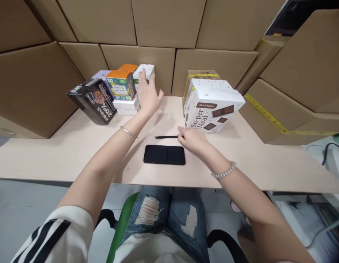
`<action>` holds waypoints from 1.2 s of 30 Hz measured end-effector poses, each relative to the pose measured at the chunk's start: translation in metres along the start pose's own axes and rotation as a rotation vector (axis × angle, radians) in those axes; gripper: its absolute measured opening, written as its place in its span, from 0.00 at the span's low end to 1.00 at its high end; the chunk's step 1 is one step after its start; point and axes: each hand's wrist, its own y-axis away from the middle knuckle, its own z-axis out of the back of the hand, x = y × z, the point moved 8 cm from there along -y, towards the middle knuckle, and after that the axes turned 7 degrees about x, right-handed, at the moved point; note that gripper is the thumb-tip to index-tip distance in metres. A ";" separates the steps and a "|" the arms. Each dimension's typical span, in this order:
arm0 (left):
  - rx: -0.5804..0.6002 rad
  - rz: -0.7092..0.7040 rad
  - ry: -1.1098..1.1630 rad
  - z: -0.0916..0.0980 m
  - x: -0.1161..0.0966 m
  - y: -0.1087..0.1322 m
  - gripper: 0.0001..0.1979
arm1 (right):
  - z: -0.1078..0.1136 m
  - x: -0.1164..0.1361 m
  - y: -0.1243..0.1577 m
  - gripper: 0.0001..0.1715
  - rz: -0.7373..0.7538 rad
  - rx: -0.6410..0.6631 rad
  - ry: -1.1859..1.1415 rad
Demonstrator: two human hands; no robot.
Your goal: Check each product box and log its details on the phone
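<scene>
My left hand (149, 93) is stretched out with its fingers apart, in front of a small white box (144, 68) at the back; whether it touches the box I cannot tell. My right hand (193, 140) has its fingers closed on the right end of a black pen (166, 137), which lies level just above or on the table. Below the pen, a black smartphone (164, 155) lies flat with its screen dark. Close behind my right hand stands a white Su-per Meal box (213, 104).
At the left, a black box (94, 102) leans against an orange and teal Bioking box (120, 86), which sits on flat white boxes (126, 106). A brown box with yellow tape (204, 75) stands behind the Su-per Meal box. Cardboard boxes (169, 22) wall in the table (84, 160).
</scene>
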 end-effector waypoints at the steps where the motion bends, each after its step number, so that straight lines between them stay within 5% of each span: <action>1: -0.034 0.004 0.033 0.004 0.013 -0.009 0.41 | -0.001 0.001 0.000 0.28 0.010 0.002 0.007; 6: -0.064 0.137 -0.114 0.007 0.047 -0.032 0.41 | -0.001 0.009 0.004 0.23 0.050 0.012 0.058; 17: -0.106 0.022 -0.112 0.012 0.025 -0.015 0.19 | 0.008 0.013 0.009 0.16 0.129 -0.075 0.078; 23: -0.149 -0.081 -0.073 0.063 0.017 0.021 0.19 | 0.018 0.005 0.014 0.13 0.128 -0.299 -0.134; 27: 0.020 -0.156 -0.012 0.088 0.015 0.062 0.34 | 0.023 0.002 0.018 0.09 0.210 -0.422 -0.366; 31: 0.241 -0.157 0.080 0.077 0.020 0.092 0.62 | 0.024 -0.004 0.021 0.16 0.253 -0.526 -0.546; 36: 0.218 -0.175 0.049 0.066 0.002 0.113 0.73 | -0.002 0.000 0.004 0.24 0.243 -0.367 -1.050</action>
